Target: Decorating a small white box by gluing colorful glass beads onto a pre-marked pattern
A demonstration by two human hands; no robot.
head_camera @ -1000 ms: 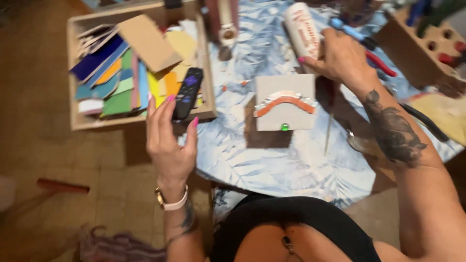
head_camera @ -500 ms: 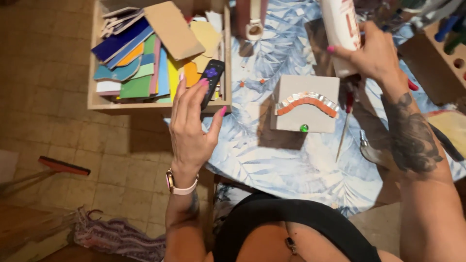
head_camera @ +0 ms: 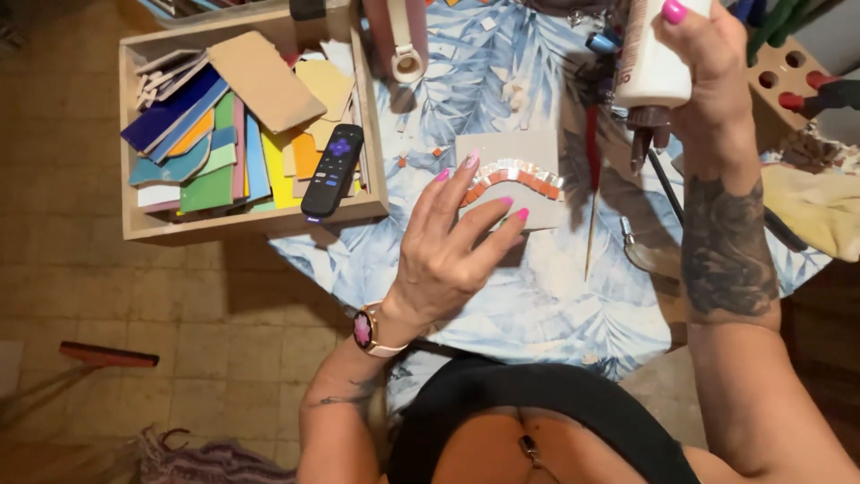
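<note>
A grey square tile (head_camera: pixel 511 179) bearing an arch of orange and white mosaic pieces is lying near the middle of the round table (head_camera: pixel 537 305) with its blue leaf-print cloth, and the left hand (head_camera: pixel 448 246) is resting over the tile's near-left corner with fingers spread loose, gripping nothing. The right hand (head_camera: pixel 708 67) is clenching a white glue bottle (head_camera: pixel 652 63) tipped nozzle-down above the table's far right side, just beyond the tile. At the table's far left edge a wooden tray (head_camera: pixel 255 224) is holding coloured tile sheets and a black remote (head_camera: pixel 332 170).
</note>
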